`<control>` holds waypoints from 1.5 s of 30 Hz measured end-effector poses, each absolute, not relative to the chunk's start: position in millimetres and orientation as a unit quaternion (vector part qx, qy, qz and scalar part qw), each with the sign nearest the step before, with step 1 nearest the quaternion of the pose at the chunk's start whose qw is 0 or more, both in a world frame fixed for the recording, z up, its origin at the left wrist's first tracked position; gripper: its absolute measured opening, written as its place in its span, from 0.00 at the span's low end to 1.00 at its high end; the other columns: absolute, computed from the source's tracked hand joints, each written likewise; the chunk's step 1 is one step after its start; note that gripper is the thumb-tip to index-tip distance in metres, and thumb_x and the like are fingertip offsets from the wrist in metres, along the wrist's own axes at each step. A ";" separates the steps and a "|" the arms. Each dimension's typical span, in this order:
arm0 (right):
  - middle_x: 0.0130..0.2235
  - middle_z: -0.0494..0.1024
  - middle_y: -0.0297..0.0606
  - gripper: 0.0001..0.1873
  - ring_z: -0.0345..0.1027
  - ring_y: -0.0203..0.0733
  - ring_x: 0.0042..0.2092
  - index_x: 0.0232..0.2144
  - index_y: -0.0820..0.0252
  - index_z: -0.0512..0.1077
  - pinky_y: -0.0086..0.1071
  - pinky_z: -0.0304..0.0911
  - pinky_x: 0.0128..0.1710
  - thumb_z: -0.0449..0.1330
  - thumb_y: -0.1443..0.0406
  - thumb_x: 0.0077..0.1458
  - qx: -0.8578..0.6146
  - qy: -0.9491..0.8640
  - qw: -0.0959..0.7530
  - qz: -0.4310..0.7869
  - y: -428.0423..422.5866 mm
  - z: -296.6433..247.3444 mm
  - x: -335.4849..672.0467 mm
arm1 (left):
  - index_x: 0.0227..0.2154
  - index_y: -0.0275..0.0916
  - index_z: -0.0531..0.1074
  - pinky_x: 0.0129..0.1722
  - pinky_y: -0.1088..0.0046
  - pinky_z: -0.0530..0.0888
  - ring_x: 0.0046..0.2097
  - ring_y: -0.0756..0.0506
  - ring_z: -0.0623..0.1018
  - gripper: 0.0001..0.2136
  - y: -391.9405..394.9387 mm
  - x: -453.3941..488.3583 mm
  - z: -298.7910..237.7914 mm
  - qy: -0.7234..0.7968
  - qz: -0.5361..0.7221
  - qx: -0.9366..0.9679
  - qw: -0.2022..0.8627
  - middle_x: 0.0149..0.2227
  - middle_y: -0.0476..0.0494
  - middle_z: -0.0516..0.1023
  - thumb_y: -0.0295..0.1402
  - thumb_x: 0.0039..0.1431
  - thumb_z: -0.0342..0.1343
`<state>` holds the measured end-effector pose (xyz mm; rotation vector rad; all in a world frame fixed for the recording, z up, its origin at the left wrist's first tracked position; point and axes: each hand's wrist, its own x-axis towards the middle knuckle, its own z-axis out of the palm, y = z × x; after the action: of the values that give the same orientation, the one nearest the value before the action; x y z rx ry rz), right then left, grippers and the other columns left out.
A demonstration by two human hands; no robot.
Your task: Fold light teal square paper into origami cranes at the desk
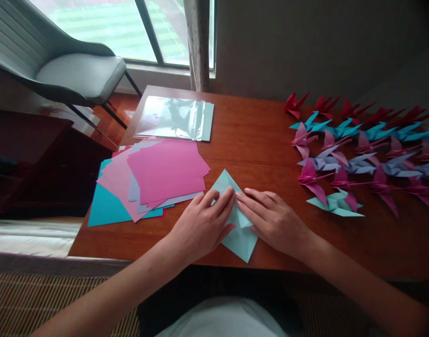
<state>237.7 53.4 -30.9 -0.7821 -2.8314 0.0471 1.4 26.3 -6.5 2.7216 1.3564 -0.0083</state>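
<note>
A mint-green origami paper (248,248) lies on the table in front of me, folded into a diamond with creases and a raised flap. My left hand (205,220) rests on its left side, fingers stretched toward the upper middle and thumb apart. From the other side, my right hand (273,217) presses its extended fingertips on the right part of the paper. The fingertips of both hands nearly meet near the upper centre. Part of the folds is hidden under the fingers. To the right sits a mint-green paper crane (337,203).
Fanned pink, lilac and blue sheets (168,173) lie at the left, below a clear packet of mint paper (172,119). Rows of folded cranes, including red (294,105) and turquoise (310,122) ones, stand along the table's right side. A grey chair (81,75) stands beyond the left edge.
</note>
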 end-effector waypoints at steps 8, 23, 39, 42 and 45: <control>0.49 0.81 0.43 0.15 0.74 0.45 0.51 0.48 0.58 0.75 0.39 0.68 0.52 0.53 0.59 0.69 -0.377 -0.881 0.170 0.229 84.7 0.5 233.9 | 0.66 0.34 0.62 0.54 0.60 0.69 0.56 0.38 0.69 0.25 25.1 2.9 -5.9 0.450 -0.016 0.892 0.045 0.70 0.42 0.62 0.42 0.72 0.45; 0.32 0.77 0.32 0.06 0.69 0.38 0.33 0.29 0.57 0.73 0.31 0.58 0.33 0.66 0.65 0.58 -0.502 -0.813 0.101 0.277 106.4 -11.3 209.6 | 0.67 0.35 0.61 0.50 0.58 0.70 0.56 0.38 0.69 0.26 23.1 3.9 -7.5 0.454 -0.027 0.890 0.028 0.71 0.43 0.60 0.43 0.72 0.45; 0.29 0.79 0.33 0.10 0.69 0.38 0.31 0.27 0.56 0.76 0.32 0.57 0.31 0.66 0.59 0.57 -0.543 -0.788 0.163 0.241 146.1 -21.8 176.5 | 0.64 0.35 0.64 0.48 0.58 0.70 0.57 0.38 0.68 0.25 20.5 3.9 -13.3 0.458 -0.007 0.889 0.019 0.71 0.44 0.60 0.44 0.72 0.45; 0.29 0.79 0.34 0.11 0.69 0.39 0.31 0.28 0.57 0.75 0.32 0.56 0.31 0.65 0.57 0.58 -0.549 -0.789 0.158 0.226 151.8 -19.8 167.5 | 0.64 0.36 0.65 0.48 0.58 0.70 0.56 0.38 0.69 0.25 20.2 4.0 -14.2 0.460 -0.003 0.888 0.018 0.70 0.44 0.61 0.44 0.72 0.45; 0.29 0.79 0.35 0.14 0.69 0.39 0.31 0.27 0.57 0.74 0.33 0.55 0.32 0.63 0.56 0.60 -0.563 -0.785 0.156 0.205 156.0 -19.9 159.3 | 0.64 0.36 0.65 0.48 0.58 0.70 0.56 0.38 0.69 0.25 20.1 4.4 -14.4 0.461 0.000 0.887 0.019 0.70 0.44 0.61 0.45 0.71 0.46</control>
<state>159.3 156.0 -19.9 -1.6128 -2.2472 0.5865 4.4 20.1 -14.4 2.7544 1.4309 -0.0005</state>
